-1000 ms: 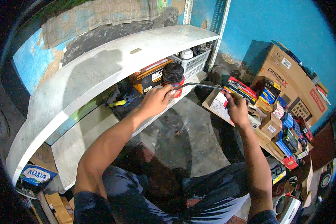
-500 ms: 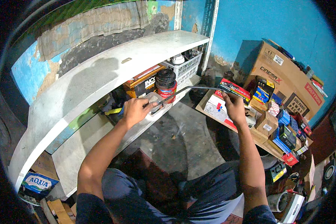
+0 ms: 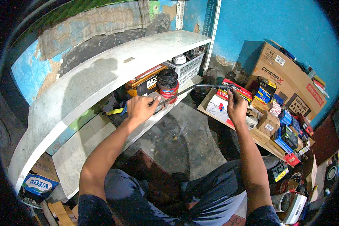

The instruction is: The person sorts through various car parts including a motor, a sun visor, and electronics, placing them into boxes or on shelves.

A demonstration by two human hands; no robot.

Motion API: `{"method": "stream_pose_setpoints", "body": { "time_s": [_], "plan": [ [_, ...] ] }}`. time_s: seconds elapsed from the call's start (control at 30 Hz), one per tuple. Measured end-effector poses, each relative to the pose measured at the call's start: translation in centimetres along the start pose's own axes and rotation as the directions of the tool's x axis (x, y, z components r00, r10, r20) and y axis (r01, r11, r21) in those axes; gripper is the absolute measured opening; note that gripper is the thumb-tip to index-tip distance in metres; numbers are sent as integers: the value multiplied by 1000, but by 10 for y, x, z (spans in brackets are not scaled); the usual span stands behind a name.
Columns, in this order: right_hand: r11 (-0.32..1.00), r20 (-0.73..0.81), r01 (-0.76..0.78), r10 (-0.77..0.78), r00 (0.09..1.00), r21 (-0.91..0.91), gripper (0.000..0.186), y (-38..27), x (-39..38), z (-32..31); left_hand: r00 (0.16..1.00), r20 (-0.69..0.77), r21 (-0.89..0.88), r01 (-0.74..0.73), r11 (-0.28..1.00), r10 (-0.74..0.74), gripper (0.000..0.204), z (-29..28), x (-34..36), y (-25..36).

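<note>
A thin black bent rod [image 3: 207,86] stretches between my two hands, above the floor and in front of the lower shelf. My left hand [image 3: 140,110] is closed around its left end, fingers curled and thumb on top. At the far end, my right hand [image 3: 237,110] pinches the rod between thumb and fingers. Behind the rod's left half stands a red container [image 3: 170,93] with a black ringed stack [image 3: 167,78] on it. Near my left hand, a yellow-and-blue strip [image 3: 116,112] shows on the lower shelf.
A long white shelf [image 3: 101,71] curves across the left, above a lower shelf holding an orange-and-black box [image 3: 146,82] and a white basket [image 3: 188,69]. At right, small boxes [image 3: 269,124] crowd a cardboard sheet before a large brown carton [image 3: 290,81]. Tyres lie underneath.
My right hand has shifted slightly, and its fingers have changed position on the rod. My left hand has turned a little and moved slightly right. Both still hold the rod.
</note>
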State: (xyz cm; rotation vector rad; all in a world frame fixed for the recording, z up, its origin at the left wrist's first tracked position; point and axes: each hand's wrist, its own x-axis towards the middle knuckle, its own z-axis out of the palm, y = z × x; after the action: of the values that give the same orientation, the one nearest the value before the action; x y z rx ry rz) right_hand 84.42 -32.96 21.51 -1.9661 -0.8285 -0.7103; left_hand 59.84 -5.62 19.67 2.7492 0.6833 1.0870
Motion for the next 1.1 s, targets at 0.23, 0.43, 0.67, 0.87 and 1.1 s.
{"method": "stream_pose_setpoints", "body": {
  "time_s": [0.23,0.43,0.67,0.87,1.1],
  "plan": [
    [992,145,1,-19,989,125,34,17,6,5,993,-95,29,-64,998,66,42,-4,-4,-5],
    [978,106,48,-71,992,204,35,1,3,20,986,-127,70,-104,992,112,32,-21,-11,-25],
    [972,-96,64,-43,994,228,34,-50,5,58,952,-166,105,-241,965,256,17,-91,-35,-39],
    [841,-223,186,-80,971,508,27,-162,-6,100,894,-431,481,111,870,124,35,-196,-94,-59],
    [597,48,-14,-41,998,802,30,-296,-49,115,660,-746,310,462,831,-89,62,-287,-160,-102]
  ]
}}
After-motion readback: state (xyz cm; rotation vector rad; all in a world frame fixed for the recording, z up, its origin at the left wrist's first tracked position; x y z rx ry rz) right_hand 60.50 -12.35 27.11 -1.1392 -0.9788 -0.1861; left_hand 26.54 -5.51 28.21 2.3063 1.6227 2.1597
